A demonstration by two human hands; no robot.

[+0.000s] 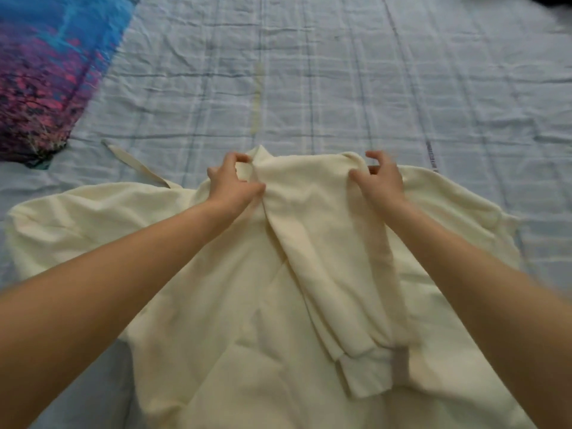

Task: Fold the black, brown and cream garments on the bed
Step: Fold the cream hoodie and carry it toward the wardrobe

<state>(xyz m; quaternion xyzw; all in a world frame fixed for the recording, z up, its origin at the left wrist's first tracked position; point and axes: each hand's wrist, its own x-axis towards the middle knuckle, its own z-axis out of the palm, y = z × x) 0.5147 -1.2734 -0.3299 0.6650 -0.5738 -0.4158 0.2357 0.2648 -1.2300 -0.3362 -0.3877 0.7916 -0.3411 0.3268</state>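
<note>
A cream garment point(241, 320) lies spread across the near part of the bed, its far edge bunched at the middle. One sleeve point(337, 274) is folded over the body, with its cuff toward me. My left hand point(233, 181) pinches the fabric at the top centre. A little to the right, my right hand point(379, 178) grips the same far edge. A cream drawstring point(136, 161) trails out to the left on the sheet. A dark patch of fabric point(551, 4) shows at the top right corner; no brown garment is in view.
The bed is covered by a pale blue checked sheet point(309, 72), wrinkled. A blue, purple and pink patterned pillow point(43, 72) lies at the far left.
</note>
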